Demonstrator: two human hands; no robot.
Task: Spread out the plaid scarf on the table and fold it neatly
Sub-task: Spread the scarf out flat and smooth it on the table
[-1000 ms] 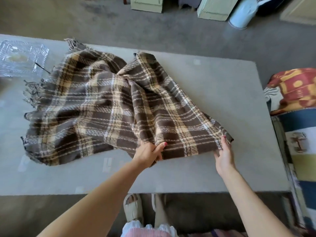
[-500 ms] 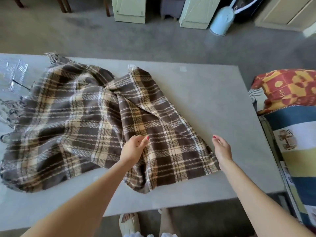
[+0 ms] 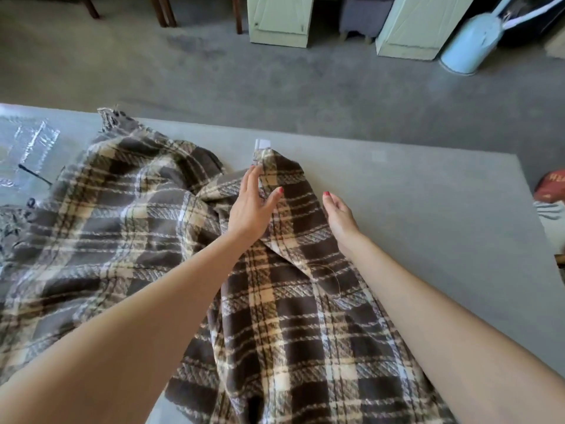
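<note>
A brown and cream plaid scarf point(image 3: 128, 234) lies rumpled across the grey table point(image 3: 428, 215), with a raised fold running up to a far corner with a white label. My left hand point(image 3: 252, 206) hovers over that fold near the far corner, fingers spread, holding nothing. My right hand point(image 3: 339, 214) rests at the fold's right edge, fingers loosely apart, gripping nothing. Fringe shows at the scarf's far left corner. Both forearms cover part of the near cloth.
A clear glass tray point(image 3: 27, 151) sits at the table's far left, beside the scarf. Colourful cushions point(image 3: 550, 191) lie past the right edge. Beyond the table are pale green cabinets point(image 3: 279, 19), a light blue bin point(image 3: 467, 44) and chair legs.
Both hands let go of the scarf's near edge and reached forward to the far part of the fold. The camera has moved closer and the near edge now lies out of view.
</note>
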